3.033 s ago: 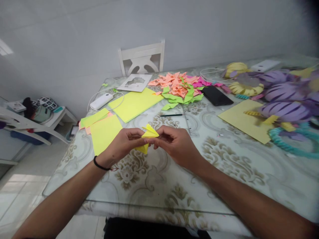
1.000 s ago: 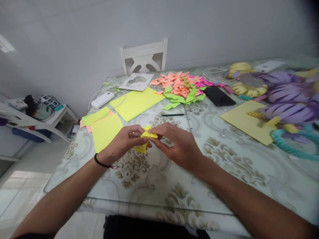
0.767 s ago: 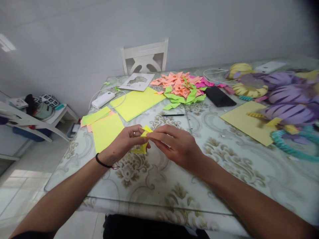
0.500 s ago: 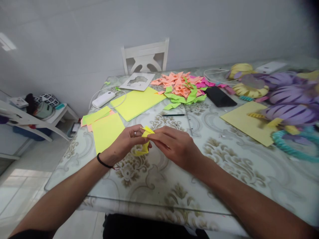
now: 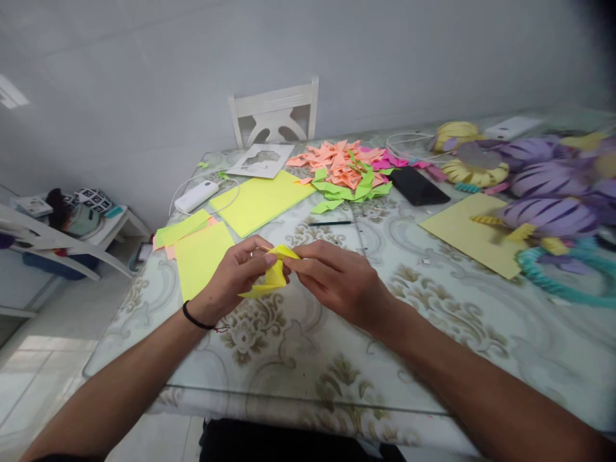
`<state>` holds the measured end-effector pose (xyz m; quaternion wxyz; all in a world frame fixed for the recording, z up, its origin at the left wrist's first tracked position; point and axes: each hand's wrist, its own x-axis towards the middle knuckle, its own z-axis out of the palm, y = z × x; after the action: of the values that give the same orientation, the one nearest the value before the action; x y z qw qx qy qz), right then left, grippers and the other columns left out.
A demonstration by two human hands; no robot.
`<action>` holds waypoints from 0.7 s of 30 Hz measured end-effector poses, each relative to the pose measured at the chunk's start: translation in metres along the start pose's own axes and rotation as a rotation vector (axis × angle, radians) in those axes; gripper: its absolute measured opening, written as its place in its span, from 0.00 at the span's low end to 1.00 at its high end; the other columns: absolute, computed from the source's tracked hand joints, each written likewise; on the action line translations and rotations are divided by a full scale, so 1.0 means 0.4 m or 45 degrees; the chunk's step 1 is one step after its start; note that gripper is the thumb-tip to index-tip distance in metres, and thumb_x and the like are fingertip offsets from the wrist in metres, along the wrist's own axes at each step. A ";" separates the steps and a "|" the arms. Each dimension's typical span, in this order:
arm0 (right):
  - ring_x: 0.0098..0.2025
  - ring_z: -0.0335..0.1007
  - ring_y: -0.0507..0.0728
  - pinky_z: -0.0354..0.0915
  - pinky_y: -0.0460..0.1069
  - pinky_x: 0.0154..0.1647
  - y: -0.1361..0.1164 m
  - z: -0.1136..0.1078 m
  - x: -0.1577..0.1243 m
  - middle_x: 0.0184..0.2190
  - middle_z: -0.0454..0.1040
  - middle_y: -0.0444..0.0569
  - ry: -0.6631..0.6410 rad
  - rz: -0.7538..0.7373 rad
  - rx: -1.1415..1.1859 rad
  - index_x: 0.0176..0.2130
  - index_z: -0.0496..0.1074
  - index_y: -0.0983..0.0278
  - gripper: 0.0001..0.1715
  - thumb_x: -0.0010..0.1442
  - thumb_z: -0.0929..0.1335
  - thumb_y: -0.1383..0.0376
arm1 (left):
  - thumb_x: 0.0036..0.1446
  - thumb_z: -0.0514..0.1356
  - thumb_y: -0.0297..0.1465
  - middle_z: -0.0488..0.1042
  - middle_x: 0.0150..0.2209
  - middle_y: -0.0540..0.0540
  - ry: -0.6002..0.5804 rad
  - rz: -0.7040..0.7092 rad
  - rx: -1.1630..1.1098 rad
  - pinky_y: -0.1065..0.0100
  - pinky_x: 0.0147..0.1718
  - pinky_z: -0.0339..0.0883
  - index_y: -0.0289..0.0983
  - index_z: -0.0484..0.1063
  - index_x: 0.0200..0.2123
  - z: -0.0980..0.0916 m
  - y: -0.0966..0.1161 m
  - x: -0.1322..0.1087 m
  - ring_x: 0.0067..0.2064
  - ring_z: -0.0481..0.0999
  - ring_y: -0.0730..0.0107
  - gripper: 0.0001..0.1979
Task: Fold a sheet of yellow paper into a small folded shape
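Note:
Between my two hands, above the patterned tabletop, is a folded piece of yellow paper (image 5: pixel 276 276). My left hand (image 5: pixel 240 268) grips its left side between thumb and fingers. The fingertips of my right hand (image 5: pixel 337 273) pinch its upper right corner. A bent strip of the paper hangs below the left fingers. Just left of my left hand lies a flat yellow sheet (image 5: pixel 199 260), with green strips (image 5: pixel 183 228) and some orange paper by it. Beyond my hands rests a thin dark pen-like stick (image 5: pixel 330 223).
Folded orange paper pieces (image 5: pixel 332 160) and green ones (image 5: pixel 356 189) are heaped at the back. A yellow paper stack (image 5: pixel 260 202), white power bank (image 5: pixel 196 196) with cable, and black phone (image 5: pixel 418 186) lie around. Purple paper lanterns (image 5: pixel 548 179) crowd the right; a white chair (image 5: pixel 274 115) stands behind.
The yellow paper has turned between my fingers, and its hanging strip now reaches further left. Both hands keep hold of it. The view has shifted slightly.

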<state>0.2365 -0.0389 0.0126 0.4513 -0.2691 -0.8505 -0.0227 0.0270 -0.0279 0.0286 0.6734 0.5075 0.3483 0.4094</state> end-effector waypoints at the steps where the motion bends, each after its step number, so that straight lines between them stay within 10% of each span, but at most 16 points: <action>1: 0.42 0.79 0.56 0.74 0.49 0.41 -0.001 0.001 -0.001 0.40 0.81 0.50 0.017 0.037 0.049 0.42 0.75 0.59 0.08 0.68 0.66 0.70 | 0.56 0.70 0.37 0.82 0.29 0.47 0.008 0.030 0.028 0.68 0.34 0.73 0.37 0.72 0.35 -0.004 -0.001 0.001 0.32 0.82 0.65 0.13; 8: 0.39 0.82 0.56 0.76 0.48 0.40 -0.010 -0.002 0.012 0.38 0.82 0.50 -0.011 0.742 0.832 0.47 0.74 0.62 0.12 0.68 0.69 0.58 | 0.57 0.72 0.35 0.82 0.31 0.46 0.097 0.291 0.415 0.69 0.33 0.73 0.36 0.76 0.35 -0.023 -0.008 0.000 0.31 0.81 0.68 0.11; 21: 0.32 0.77 0.55 0.73 0.49 0.34 -0.002 0.006 0.022 0.29 0.79 0.48 -0.024 1.095 1.232 0.34 0.79 0.65 0.19 0.52 0.80 0.54 | 0.62 0.68 0.33 0.79 0.32 0.47 0.012 0.374 0.594 0.71 0.34 0.67 0.36 0.72 0.38 -0.007 -0.011 -0.014 0.34 0.77 0.71 0.08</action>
<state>0.2301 -0.0352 0.0181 0.4828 -0.3522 -0.5848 0.5485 0.0230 -0.0324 0.0240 0.4700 0.6922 0.3589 0.4137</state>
